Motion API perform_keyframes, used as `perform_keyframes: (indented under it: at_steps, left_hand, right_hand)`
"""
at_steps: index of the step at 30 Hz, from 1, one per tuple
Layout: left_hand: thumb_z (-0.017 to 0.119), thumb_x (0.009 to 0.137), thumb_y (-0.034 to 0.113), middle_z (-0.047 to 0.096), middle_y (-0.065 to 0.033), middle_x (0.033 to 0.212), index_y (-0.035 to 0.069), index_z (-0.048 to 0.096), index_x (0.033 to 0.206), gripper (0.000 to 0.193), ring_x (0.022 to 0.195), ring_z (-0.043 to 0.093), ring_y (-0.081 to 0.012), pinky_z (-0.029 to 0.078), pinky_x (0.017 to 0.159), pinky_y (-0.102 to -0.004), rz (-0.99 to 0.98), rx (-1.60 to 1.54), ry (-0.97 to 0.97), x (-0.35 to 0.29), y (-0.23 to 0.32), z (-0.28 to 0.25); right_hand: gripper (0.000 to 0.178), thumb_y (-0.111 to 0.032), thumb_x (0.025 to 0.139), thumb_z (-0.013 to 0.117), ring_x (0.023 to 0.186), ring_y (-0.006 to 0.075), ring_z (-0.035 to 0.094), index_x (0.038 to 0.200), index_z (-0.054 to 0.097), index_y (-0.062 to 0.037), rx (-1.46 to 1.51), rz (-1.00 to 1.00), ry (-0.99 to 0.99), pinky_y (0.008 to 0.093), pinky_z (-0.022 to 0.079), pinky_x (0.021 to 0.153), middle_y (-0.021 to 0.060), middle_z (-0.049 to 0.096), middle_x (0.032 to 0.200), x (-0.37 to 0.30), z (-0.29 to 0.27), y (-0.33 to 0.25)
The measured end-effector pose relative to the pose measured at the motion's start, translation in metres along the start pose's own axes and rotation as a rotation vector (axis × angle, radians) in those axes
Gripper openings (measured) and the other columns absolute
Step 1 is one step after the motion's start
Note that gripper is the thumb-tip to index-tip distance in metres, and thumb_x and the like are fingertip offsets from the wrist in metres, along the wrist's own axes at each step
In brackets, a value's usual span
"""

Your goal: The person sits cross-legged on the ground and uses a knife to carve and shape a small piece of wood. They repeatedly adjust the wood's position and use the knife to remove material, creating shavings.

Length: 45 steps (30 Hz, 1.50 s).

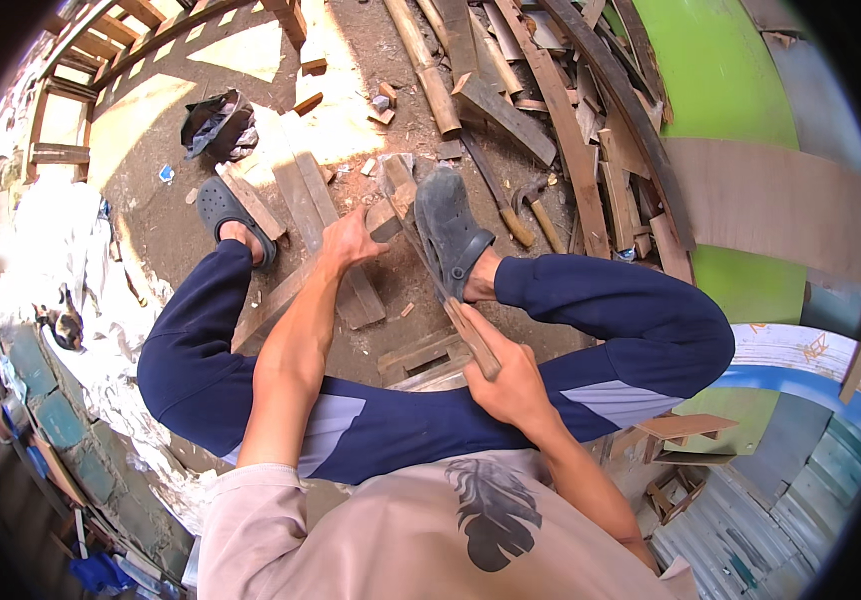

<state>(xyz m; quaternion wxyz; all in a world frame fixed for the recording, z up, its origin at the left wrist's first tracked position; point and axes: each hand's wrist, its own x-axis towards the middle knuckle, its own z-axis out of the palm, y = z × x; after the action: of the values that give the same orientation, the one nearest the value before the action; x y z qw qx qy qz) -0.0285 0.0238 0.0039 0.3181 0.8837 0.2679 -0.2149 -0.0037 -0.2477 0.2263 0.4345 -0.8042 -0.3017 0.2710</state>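
My right hand (513,385) is wrapped around the wooden handle of a handsaw (475,340). Its long, thin blade shows nearly edge-on and slants away to the upper left, passing beside my right clog (441,225). The far part of the blade crosses a wooden plank (281,297) near its upper end. Fingers of my left hand (349,240) close over this plank, just left of the blade. From there the plank runs down to the lower left, over other boards (313,190) on the ground. Teeth on the blade are too fine to make out.
Right of my clog lie a hammer (541,215) and a long tool with a wooden handle (511,222). Beams and scrap wood (591,150) pile up beyond them, beside a green panel (731,70). A dark bag (221,125) sits far left; white sheeting (91,290) lies nearer.
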Motion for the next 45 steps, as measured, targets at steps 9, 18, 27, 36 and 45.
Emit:
perform_keyframes:
  at_steps: [9, 18, 27, 36, 45]
  left_hand:
    - [0.085, 0.065, 0.043, 0.074, -0.0237, 0.112, -0.002, 0.056, 0.137, 0.09, 0.108, 0.071, -0.039, 0.055, 0.095, -0.0469, -0.013, -0.015, -0.029, -0.006, 0.006, -0.006]
    - [0.086, 0.066, 0.043, 0.073, -0.0245, 0.117, -0.001, 0.054, 0.138, 0.09, 0.111, 0.07, -0.0388, 0.055, 0.097, -0.0465, 0.006, -0.011, -0.011, -0.012, 0.01, 0.007]
    - [0.087, 0.066, 0.042, 0.074, -0.0241, 0.109, -0.002, 0.054, 0.138, 0.09, 0.105, 0.071, -0.0396, 0.056, 0.09, -0.0473, 0.057, -0.026, 0.072, 0.01, 0.024, -0.008]
    - [0.087, 0.066, 0.044, 0.073, -0.0244, 0.115, 0.001, 0.052, 0.142, 0.094, 0.11, 0.07, -0.0393, 0.055, 0.095, -0.0459, 0.018, -0.012, 0.023, 0.0, 0.014, 0.002]
    - [0.086, 0.065, 0.042, 0.074, -0.0233, 0.114, 0.001, 0.052, 0.142, 0.094, 0.109, 0.071, -0.038, 0.056, 0.094, -0.0462, 0.003, -0.004, 0.05, 0.005, 0.009, -0.006]
  right_hand:
    - [0.065, -0.008, 0.084, 0.062, 0.083, 0.049, 0.07, 0.148, 0.051, -0.0037, -0.013, 0.041, 0.01, 0.051, 0.057, 0.077, 0.0337, 0.069, 0.09, 0.014, 0.014, 0.006]
    - [0.065, -0.008, 0.084, 0.061, 0.105, 0.0485, 0.067, 0.149, 0.051, -0.0037, 0.006, 0.3, -0.091, 0.049, 0.055, 0.091, 0.0346, 0.068, 0.11, 0.052, 0.03, 0.008]
    - [0.067, -0.004, 0.083, 0.061, 0.11, 0.0482, 0.066, 0.149, 0.05, -0.0016, -0.035, 0.484, -0.198, 0.0472, 0.053, 0.097, 0.0349, 0.068, 0.113, 0.083, 0.015, -0.006]
    - [0.066, -0.01, 0.082, 0.063, 0.097, 0.0502, 0.068, 0.147, 0.052, -0.0029, 0.002, 0.348, -0.154, 0.0508, 0.056, 0.085, 0.0344, 0.069, 0.096, 0.066, 0.01, -0.004]
    - [0.065, -0.011, 0.085, 0.062, 0.093, 0.048, 0.071, 0.148, 0.052, -0.0029, 0.004, 0.146, -0.032, 0.0487, 0.056, 0.085, 0.0286, 0.074, 0.094, 0.024, -0.008, -0.006]
